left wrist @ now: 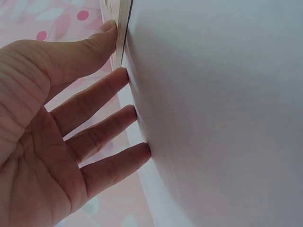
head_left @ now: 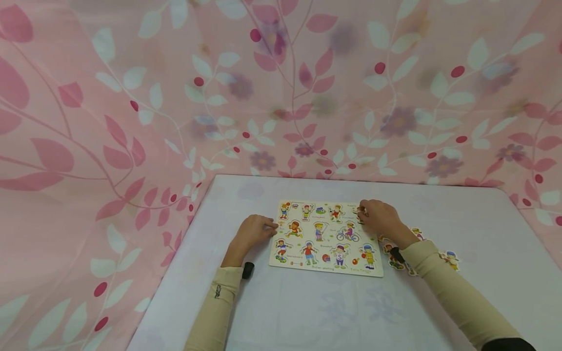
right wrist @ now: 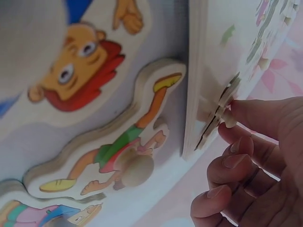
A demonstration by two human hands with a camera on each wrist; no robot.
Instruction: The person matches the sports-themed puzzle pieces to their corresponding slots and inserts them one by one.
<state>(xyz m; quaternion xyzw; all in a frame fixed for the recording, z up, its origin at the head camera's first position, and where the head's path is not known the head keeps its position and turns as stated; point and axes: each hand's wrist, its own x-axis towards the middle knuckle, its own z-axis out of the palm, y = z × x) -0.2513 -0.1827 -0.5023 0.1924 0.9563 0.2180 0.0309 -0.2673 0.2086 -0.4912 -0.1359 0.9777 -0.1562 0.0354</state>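
A wooden peg puzzle board (head_left: pixel 303 265) with printed sports figures lies flat on the table. At its upper right corner my right hand (head_left: pixel 381 217) pinches the small round knob of a puzzle piece (right wrist: pixel 218 111) between thumb and index finger. That piece lies at its slot, slightly tilted against the board face; my hand hides most of it in the head view. My left hand (head_left: pixel 256 230) rests at the board's left edge. In the left wrist view its thumb touches the board's side (left wrist: pixel 122 35), while the other fingers extend onto the tablecloth.
Several loose puzzle pieces (head_left: pixel 451 260) lie right of the board, partly under my right forearm. One nearby is a running-figure piece (right wrist: pixel 111 158) with a wooden knob. A white cloth (head_left: pixel 351 312) covers the table. Pink leaf-patterned fabric (head_left: pixel 281 97) hangs behind and at the left.
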